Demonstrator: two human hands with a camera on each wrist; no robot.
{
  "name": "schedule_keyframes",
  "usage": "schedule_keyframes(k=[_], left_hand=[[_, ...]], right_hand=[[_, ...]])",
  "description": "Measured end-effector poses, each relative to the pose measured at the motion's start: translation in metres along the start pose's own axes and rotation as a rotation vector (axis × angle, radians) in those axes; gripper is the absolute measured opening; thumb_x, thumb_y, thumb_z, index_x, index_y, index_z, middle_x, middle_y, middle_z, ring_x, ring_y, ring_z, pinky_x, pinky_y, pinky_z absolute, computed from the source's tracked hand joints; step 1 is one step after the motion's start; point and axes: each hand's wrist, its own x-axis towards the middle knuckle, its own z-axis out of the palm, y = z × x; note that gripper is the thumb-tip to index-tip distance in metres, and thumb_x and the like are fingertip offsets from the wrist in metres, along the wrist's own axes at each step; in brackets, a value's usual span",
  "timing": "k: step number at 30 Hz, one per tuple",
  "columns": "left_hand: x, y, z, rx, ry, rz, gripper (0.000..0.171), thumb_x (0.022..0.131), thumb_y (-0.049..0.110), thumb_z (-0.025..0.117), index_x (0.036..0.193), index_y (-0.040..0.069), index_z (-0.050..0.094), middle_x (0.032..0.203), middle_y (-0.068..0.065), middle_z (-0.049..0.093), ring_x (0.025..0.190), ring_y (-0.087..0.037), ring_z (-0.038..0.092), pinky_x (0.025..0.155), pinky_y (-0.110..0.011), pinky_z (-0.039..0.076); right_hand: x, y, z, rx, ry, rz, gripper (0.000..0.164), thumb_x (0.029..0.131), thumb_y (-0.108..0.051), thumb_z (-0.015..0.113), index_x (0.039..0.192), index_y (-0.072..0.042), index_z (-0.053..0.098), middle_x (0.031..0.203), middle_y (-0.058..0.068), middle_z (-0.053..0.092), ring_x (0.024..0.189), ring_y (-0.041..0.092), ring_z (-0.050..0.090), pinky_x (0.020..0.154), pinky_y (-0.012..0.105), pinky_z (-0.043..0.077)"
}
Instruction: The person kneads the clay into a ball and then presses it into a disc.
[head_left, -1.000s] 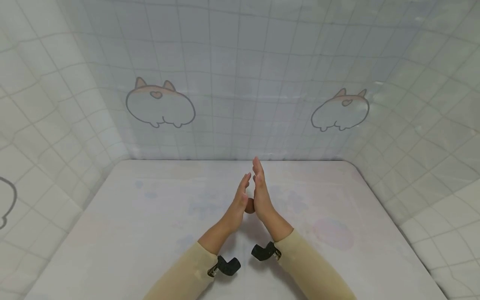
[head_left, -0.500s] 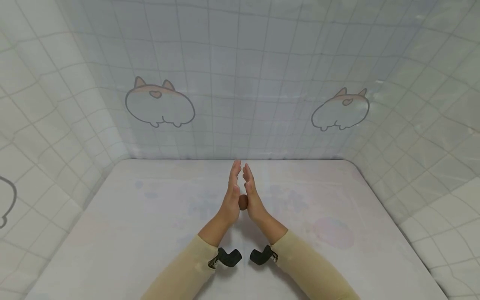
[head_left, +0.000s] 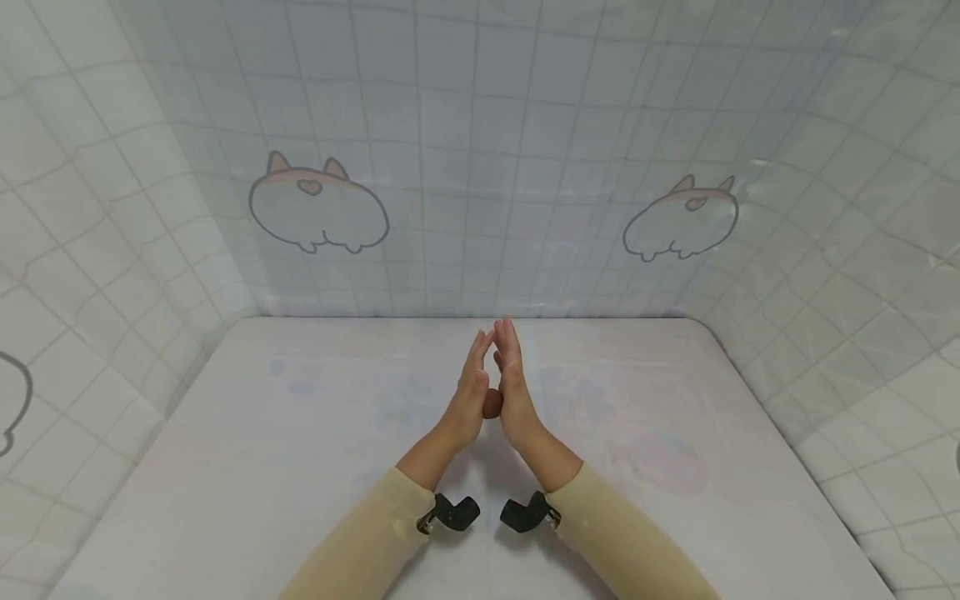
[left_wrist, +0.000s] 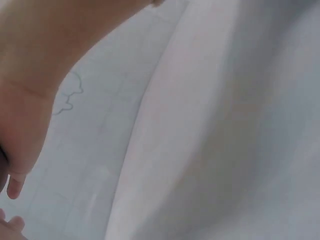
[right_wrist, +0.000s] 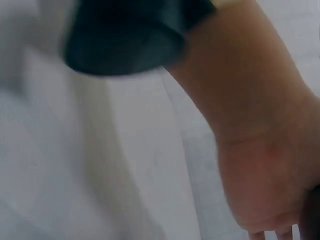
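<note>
A small brown ball [head_left: 492, 404], smooth and round like clay, sits between the heels of two palms in the head view. My left hand [head_left: 467, 408] presses it from the left with straight fingers. From the right, my right hand [head_left: 517, 404] presses against it, its fingers also straight and pointing away. The fingertips lean together at the top, the right ones slightly farther forward. In the left wrist view, the left palm [left_wrist: 22, 130] fills the left side. The right wrist view shows the right palm [right_wrist: 260, 180] with the dark ball [right_wrist: 311, 215] at its edge.
Beneath the hands lies a pale table [head_left: 262, 467] with faint coloured prints. White grid-patterned curtains [head_left: 480, 167] with cartoon animals enclose its back and sides. A black camera mount [head_left: 457, 512] sits at the left cuff, another mount [head_left: 525, 512] at the right cuff.
The palms have slid back and forth against each other with the ball between them. Half a second ago the left fingertips were farther forward; now the right ones are.
</note>
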Motion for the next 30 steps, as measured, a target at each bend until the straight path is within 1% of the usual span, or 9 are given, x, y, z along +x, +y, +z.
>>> schedule_keyframes(k=[3,8,12,14,16,20,23,26,30], left_hand=[[-0.004,0.000,0.004,-0.036,-0.030,0.011,0.092,0.095,0.076,0.007,0.162,0.014,0.008,0.167,-0.010,-0.003,0.152,-0.035,0.001,0.108,-0.076,0.005],[-0.010,0.003,0.008,-0.175,-0.053,0.032,0.087,0.099,0.071,0.007,0.162,0.011,0.004,0.167,-0.010,-0.003,0.151,-0.039,0.008,0.112,-0.071,0.006],[-0.009,0.005,0.007,-0.263,-0.026,0.058,0.087,0.099,0.072,0.008,0.162,0.012,0.002,0.168,-0.009,-0.001,0.151,-0.039,0.008,0.115,-0.065,0.005],[-0.007,0.008,0.005,-0.273,0.004,0.074,0.091,0.097,0.075,0.009,0.162,0.012,0.002,0.168,-0.009,0.001,0.151,-0.037,0.009,0.114,-0.066,0.004],[-0.005,0.010,0.003,-0.265,0.029,0.091,0.090,0.097,0.075,0.009,0.162,0.013,0.001,0.168,-0.008,0.001,0.152,-0.034,0.008,0.113,-0.068,0.003],[-0.001,0.011,-0.001,-0.214,0.067,0.114,0.089,0.097,0.074,0.008,0.162,0.014,0.000,0.168,-0.007,0.000,0.152,-0.029,0.005,0.113,-0.069,0.004],[0.002,0.009,-0.003,-0.193,0.086,0.118,0.090,0.096,0.076,0.008,0.162,0.015,-0.002,0.168,-0.009,0.001,0.152,-0.029,0.005,0.113,-0.069,0.006],[0.003,0.007,-0.004,-0.187,0.098,0.110,0.092,0.095,0.077,0.008,0.162,0.016,-0.003,0.167,-0.008,0.002,0.152,-0.033,0.006,0.112,-0.071,0.007],[0.002,0.005,-0.002,-0.195,0.083,0.105,0.090,0.096,0.076,0.008,0.162,0.015,-0.003,0.168,-0.008,0.000,0.151,-0.035,0.007,0.112,-0.071,0.007]], right_hand=[[0.004,0.000,-0.004,-0.037,0.010,0.021,0.085,0.100,-0.071,0.011,0.162,-0.015,-0.004,0.167,0.006,0.005,0.153,0.024,0.008,0.119,0.056,0.010],[0.008,0.009,-0.010,-0.046,0.003,0.078,0.087,0.098,-0.074,0.014,0.162,-0.018,-0.003,0.167,0.001,0.004,0.153,0.024,0.008,0.119,0.056,0.009],[0.007,0.019,-0.012,-0.018,-0.025,0.145,0.086,0.096,-0.077,0.015,0.162,-0.023,-0.001,0.168,-0.002,0.003,0.153,0.023,0.006,0.117,0.063,0.006],[0.006,0.021,-0.011,-0.011,-0.054,0.158,0.086,0.096,-0.078,0.013,0.162,-0.024,0.000,0.168,0.000,0.002,0.153,0.023,0.005,0.116,0.064,0.005],[0.005,0.022,-0.009,-0.015,-0.084,0.144,0.088,0.096,-0.077,0.012,0.163,-0.021,0.001,0.168,0.002,0.001,0.153,0.023,0.005,0.117,0.063,0.006],[0.001,0.023,-0.003,-0.022,-0.116,0.065,0.087,0.099,-0.073,0.011,0.162,-0.014,0.001,0.168,0.007,0.002,0.153,0.026,0.006,0.118,0.058,0.009],[-0.002,0.021,0.002,0.007,-0.113,0.024,0.086,0.100,-0.071,0.011,0.162,-0.012,0.000,0.167,0.009,0.004,0.153,0.030,0.007,0.118,0.059,0.009],[-0.005,0.017,0.006,0.031,-0.102,-0.016,0.085,0.101,-0.070,0.012,0.162,-0.011,-0.002,0.167,0.011,0.002,0.152,0.035,0.005,0.118,0.060,0.008],[-0.005,0.009,0.008,-0.028,-0.066,-0.065,0.086,0.101,-0.069,0.010,0.161,-0.009,-0.004,0.167,0.011,0.000,0.152,0.038,0.006,0.118,0.060,0.010]])
